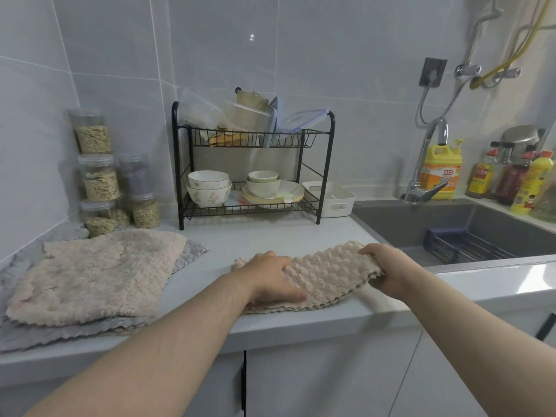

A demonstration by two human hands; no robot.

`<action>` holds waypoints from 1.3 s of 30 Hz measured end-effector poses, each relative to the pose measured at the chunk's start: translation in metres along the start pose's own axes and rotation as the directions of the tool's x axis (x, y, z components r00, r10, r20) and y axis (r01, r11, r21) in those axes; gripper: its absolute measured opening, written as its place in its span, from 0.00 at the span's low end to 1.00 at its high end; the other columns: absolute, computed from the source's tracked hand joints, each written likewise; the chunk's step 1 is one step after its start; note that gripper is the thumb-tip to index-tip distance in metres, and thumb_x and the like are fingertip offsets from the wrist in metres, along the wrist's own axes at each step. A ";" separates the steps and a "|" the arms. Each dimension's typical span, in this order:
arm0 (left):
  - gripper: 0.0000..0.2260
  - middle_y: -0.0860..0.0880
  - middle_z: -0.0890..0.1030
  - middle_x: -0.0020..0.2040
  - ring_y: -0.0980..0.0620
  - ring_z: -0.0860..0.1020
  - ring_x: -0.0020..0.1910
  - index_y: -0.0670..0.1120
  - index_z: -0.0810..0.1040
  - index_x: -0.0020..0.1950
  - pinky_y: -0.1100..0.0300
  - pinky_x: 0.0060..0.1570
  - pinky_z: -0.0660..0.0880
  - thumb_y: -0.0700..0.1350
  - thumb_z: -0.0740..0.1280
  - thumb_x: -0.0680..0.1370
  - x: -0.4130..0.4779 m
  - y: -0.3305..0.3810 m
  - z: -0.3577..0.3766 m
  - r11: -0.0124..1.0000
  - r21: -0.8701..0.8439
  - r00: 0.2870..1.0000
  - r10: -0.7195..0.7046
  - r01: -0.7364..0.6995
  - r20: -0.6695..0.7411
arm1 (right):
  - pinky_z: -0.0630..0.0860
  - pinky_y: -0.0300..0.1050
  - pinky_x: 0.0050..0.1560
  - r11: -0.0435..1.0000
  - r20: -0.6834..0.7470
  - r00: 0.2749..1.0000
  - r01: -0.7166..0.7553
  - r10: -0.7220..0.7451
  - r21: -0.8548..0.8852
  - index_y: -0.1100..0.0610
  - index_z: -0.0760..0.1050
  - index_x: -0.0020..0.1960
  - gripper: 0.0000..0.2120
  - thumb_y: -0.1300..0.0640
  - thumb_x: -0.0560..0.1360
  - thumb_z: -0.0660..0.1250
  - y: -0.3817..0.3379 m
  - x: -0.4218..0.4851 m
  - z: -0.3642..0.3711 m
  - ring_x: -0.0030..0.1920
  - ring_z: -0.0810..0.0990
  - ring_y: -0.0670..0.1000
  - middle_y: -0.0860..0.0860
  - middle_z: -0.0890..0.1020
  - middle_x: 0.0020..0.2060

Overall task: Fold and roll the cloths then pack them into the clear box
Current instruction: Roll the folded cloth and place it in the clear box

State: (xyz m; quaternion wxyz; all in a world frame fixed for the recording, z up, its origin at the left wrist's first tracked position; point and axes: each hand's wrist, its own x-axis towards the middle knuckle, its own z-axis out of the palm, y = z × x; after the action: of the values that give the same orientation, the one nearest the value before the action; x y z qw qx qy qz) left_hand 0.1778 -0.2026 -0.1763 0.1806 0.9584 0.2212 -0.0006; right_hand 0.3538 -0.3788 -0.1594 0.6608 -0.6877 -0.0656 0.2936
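A beige bobbled cloth [325, 275] lies folded on the grey counter [240, 239] near its front edge. My left hand [267, 278] lies on the cloth's left part, fingers over it and thumb along its near side. My right hand [388, 269] grips the cloth's right end and lifts it off the counter. A stack of cloths sits at the left: a fluffy beige cloth [93, 275] on top of grey cloths [189, 254]. Clear plastic boxes [201, 112] stand on the top shelf of the black rack [301, 164].
Bowls and plates fill the rack's lower shelf. Jars of grain [99, 176] stand at the back left. A white tray [337, 197] sits beside the rack. The grey sink [421, 224] with a blue basket [463, 245] lies right, with tap and bottles behind.
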 end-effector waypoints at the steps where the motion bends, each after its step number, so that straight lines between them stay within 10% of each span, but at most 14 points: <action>1: 0.38 0.49 0.69 0.67 0.48 0.65 0.68 0.52 0.64 0.75 0.48 0.68 0.66 0.68 0.67 0.69 -0.003 0.000 0.001 0.997 -0.071 0.997 0.022 -0.027 -0.075 | 0.75 0.49 0.53 1.000 -0.013 1.000 0.023 -0.023 -0.006 0.65 0.74 0.60 0.15 0.63 0.74 0.64 -0.006 -0.004 -0.003 0.51 0.82 0.58 0.62 0.82 0.55; 6: 0.22 0.51 0.73 0.65 0.51 0.68 0.66 0.51 0.72 0.69 0.53 0.65 0.67 0.60 0.59 0.79 -0.032 -0.059 -0.006 0.998 -0.056 0.945 -0.039 0.022 -0.324 | 0.78 0.55 0.57 0.974 -0.008 0.987 0.156 -0.159 -0.163 0.63 0.76 0.54 0.08 0.63 0.76 0.66 -0.029 -0.023 0.001 0.48 0.81 0.57 0.59 0.81 0.47; 12: 0.13 0.50 0.76 0.55 0.46 0.73 0.61 0.47 0.77 0.51 0.52 0.57 0.70 0.47 0.53 0.80 -0.046 -0.114 0.006 0.979 0.003 0.917 -0.190 0.203 -0.351 | 0.71 0.48 0.37 0.867 0.106 0.950 0.313 -0.295 -0.389 0.68 0.79 0.49 0.10 0.64 0.71 0.67 -0.038 -0.036 0.046 0.37 0.74 0.55 0.58 0.77 0.36; 19: 0.21 0.51 0.70 0.69 0.49 0.67 0.67 0.51 0.72 0.69 0.53 0.65 0.65 0.41 0.53 0.78 -0.039 -0.118 0.008 0.979 -0.016 0.914 -0.198 0.205 -0.355 | 0.62 0.39 0.29 0.567 0.221 0.924 0.368 -0.313 -0.737 0.59 0.65 0.33 0.12 0.60 0.71 0.67 -0.014 -0.038 0.123 0.28 0.65 0.52 0.53 0.66 0.28; 32: 0.19 0.49 0.73 0.64 0.46 0.69 0.62 0.49 0.76 0.62 0.53 0.61 0.65 0.39 0.55 0.75 -0.038 -0.118 0.008 0.977 0.001 0.906 -0.196 0.212 -0.375 | 0.70 0.41 0.40 0.250 0.304 0.915 0.370 -0.267 -0.895 0.57 0.70 0.41 0.11 0.51 0.72 0.69 0.035 -0.051 0.187 0.41 0.74 0.54 0.52 0.76 0.39; 39: 0.17 0.49 0.74 0.61 0.46 0.70 0.59 0.47 0.77 0.57 0.52 0.57 0.67 0.39 0.54 0.74 -0.039 -0.117 0.007 0.978 0.005 0.911 -0.194 0.210 -0.365 | 0.72 0.44 0.40 -0.028 0.430 0.873 0.436 -0.228 -0.900 0.57 0.70 0.43 0.04 0.66 0.72 0.62 0.045 -0.061 0.192 0.43 0.77 0.56 0.54 0.80 0.43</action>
State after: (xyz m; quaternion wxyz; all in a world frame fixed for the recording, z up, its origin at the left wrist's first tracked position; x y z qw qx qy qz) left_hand 0.0932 -0.1234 -0.2206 0.1148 0.9177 0.3484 0.1524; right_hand 0.1963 -0.2461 -0.1738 0.0586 -0.8847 -0.4593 0.0536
